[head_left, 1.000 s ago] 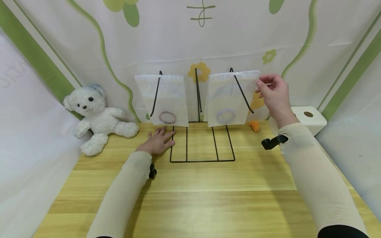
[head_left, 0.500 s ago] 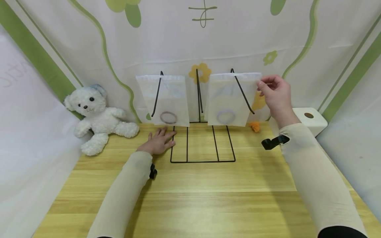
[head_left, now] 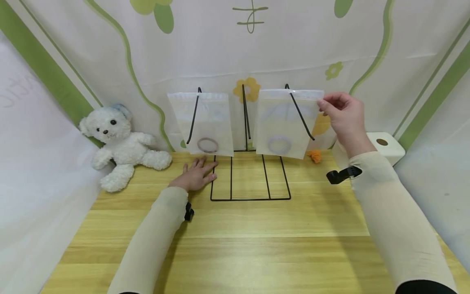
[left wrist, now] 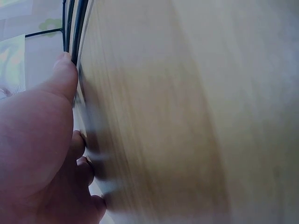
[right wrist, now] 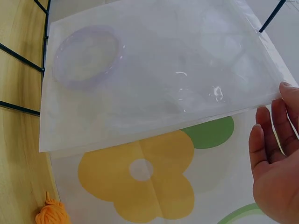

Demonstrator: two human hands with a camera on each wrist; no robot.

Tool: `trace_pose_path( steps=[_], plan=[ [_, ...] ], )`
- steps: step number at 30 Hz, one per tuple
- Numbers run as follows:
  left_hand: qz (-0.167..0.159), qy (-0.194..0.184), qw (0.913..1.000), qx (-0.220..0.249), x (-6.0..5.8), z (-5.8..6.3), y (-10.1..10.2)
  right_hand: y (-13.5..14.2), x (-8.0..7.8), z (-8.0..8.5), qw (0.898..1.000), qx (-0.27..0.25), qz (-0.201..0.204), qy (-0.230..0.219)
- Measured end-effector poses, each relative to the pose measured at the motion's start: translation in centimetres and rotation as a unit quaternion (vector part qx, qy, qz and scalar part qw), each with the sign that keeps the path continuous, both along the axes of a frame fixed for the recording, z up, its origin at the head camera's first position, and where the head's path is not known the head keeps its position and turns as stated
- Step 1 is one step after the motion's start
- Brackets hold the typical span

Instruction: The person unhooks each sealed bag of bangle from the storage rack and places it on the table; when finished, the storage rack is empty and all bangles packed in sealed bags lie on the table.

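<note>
A black wire rack (head_left: 251,200) with prongs stands on the wooden table, and two clear zip bags hang from it. Inside the left bag (head_left: 198,118) lies a pinkish ring (head_left: 207,139); the right bag (head_left: 282,118) holds a pale lilac ring (right wrist: 86,58). My right hand (head_left: 345,114) pinches the upper right corner of the right bag between thumb and forefinger, the other fingers loosely bent below its edge. Flat on the table at the rack's left side rests my left hand (head_left: 193,174), fingers spread. Its thumb touches the base wire in the left wrist view.
A white teddy bear (head_left: 119,147) sits at the back left. Behind the right bag are an orange yarn-like bundle (head_left: 315,156) and a white box (head_left: 387,147) with a round hole. A printed curtain (head_left: 293,45) closes off the back.
My right hand has shifted slightly right, and the right bag's corner has come along with it, its lower edge swinging a little. My left hand has stayed where it was.
</note>
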State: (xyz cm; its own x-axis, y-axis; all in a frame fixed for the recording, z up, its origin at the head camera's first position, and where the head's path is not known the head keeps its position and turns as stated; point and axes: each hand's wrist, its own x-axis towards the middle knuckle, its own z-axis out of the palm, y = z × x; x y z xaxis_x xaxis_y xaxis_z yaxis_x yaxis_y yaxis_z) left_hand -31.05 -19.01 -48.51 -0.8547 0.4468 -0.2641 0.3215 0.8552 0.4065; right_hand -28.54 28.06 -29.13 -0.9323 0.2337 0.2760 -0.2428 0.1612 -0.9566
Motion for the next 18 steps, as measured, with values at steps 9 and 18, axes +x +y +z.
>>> trace_pose_path(
  steps=[9,18],
  plan=[
    [-0.001,-0.002,1.0,0.002,0.08,0.08,0.08,0.58,0.44,0.55,0.999,0.024,0.013,0.034],
    [-0.003,-0.005,1.0,-0.001,0.18,0.25,0.07,0.71,0.87,0.96,0.997,0.029,0.041,0.052]
  ],
)
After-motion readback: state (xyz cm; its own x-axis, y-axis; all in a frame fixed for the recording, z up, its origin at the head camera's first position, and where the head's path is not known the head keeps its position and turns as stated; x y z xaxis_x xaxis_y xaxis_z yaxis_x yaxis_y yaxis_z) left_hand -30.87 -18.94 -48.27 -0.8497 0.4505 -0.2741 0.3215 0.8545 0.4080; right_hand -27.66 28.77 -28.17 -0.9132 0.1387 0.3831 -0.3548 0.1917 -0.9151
